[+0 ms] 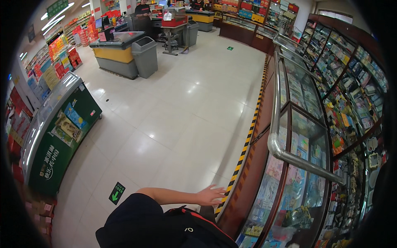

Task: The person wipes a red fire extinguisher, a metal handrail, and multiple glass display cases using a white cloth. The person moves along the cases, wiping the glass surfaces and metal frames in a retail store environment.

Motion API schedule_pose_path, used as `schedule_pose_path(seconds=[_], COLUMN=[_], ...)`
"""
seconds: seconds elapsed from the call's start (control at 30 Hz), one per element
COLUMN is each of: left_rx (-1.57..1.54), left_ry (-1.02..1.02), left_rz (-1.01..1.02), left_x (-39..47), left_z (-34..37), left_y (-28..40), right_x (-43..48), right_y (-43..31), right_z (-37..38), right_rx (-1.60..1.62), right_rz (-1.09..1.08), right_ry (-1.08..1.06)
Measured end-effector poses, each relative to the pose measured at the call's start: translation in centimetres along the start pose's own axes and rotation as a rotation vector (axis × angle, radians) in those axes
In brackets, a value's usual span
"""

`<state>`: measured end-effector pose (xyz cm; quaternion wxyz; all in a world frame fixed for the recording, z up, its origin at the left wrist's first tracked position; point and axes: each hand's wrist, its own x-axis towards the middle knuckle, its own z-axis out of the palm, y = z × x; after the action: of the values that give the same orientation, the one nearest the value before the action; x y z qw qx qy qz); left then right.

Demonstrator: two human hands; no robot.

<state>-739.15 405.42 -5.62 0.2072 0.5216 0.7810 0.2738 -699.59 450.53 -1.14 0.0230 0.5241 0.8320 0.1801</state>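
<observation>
A forearm reaches from the dark short sleeve at the bottom, and my left hand (211, 195) hangs in the air with its fingers spread, nothing in it. It is nearest to the yellow-and-black striped tape (237, 172) along the base of a glass display counter (248, 192). Packaged goods lie behind the counter's glass, and a metal rail (277, 145) runs along its top. My right hand is out of view.
At left stands a green chest freezer (69, 136). A checkout counter (116, 57) and a grey bin (145, 57) are further ahead, with a person (142, 14) beyond. Stocked shelves (347, 86) line the right. A green floor sign (117, 193) lies at lower left.
</observation>
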Motion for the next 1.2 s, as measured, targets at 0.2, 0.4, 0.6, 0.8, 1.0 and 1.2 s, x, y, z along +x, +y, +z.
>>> schedule_pose_path(seconds=[0.2, 0.4, 0.6, 0.8, 1.0, 1.2], left_rx=[0.008, -0.054, -0.021, -0.060, -0.066, 0.053], left_ry=[0.044, -0.018, 0.055, 0.000, -0.247, -0.044], left_rz=[-0.150, 0.042, 0.368, 0.678, 0.775, 0.660], left_x=[2.1, 15.8, 28.0, 34.8, 39.4, 43.6], left_z=[-2.4, -5.5, -7.8, -8.0, -9.2, -13.5], left_y=[-3.8, -1.6, 1.1, 2.8, 5.7, 4.8], right_x=[8.2, 19.7, 19.3, 20.7, 16.8, 0.9], right_y=[1.7, -18.2, -34.5, -31.4, -18.0, -2.6], right_z=[3.2, 0.8, -8.6, -9.3, -4.3, 1.1], right_rx=[-0.504, 0.249, 0.484, 0.684, 0.509, 0.050], right_rz=[0.059, -0.094, -0.402, -0.484, 0.023, 0.897], right_ry=[0.027, 0.044, 0.074, 0.010, 0.096, 0.008])
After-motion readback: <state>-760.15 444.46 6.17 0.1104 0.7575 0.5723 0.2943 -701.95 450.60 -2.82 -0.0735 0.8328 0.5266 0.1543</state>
